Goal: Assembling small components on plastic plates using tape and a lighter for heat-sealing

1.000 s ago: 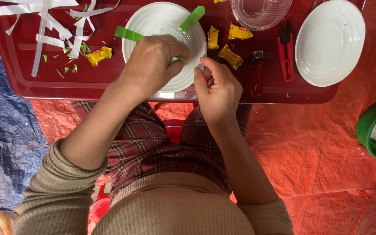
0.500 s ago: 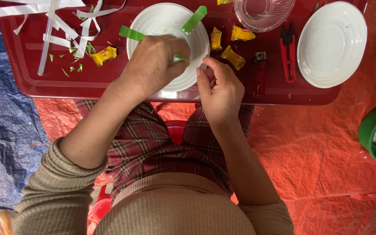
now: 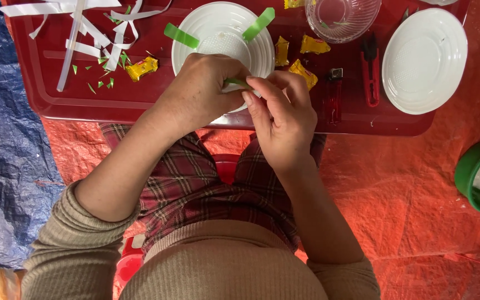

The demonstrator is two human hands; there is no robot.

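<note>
Your left hand (image 3: 198, 91) and right hand (image 3: 281, 114) meet above the near edge of the red tray (image 3: 45, 94), over your lap. Both hands are closed in a pinch on a narrow green strip (image 3: 235, 83): the left hand's fingers curl around its left end, and the right hand's thumb and forefinger grip the part just beside them. Only a short length of the strip shows between the two hands.

Directly beyond your hands, a white plate (image 3: 218, 28) sits on the tray, with two more green strips (image 3: 181, 35) resting across its rim, one at the left and one at the upper right. To the right of that plate lie yellow wrapped sweets (image 3: 313, 45), a red lighter (image 3: 334, 94) and a red pair of snips (image 3: 370, 69). A second white plate (image 3: 424, 60) stands at the tray's right end. A clear glass bowl (image 3: 343, 19) stands at the far edge. At far left lie white paper strips (image 3: 84, 33) and small green offcuts (image 3: 106, 78).
</note>
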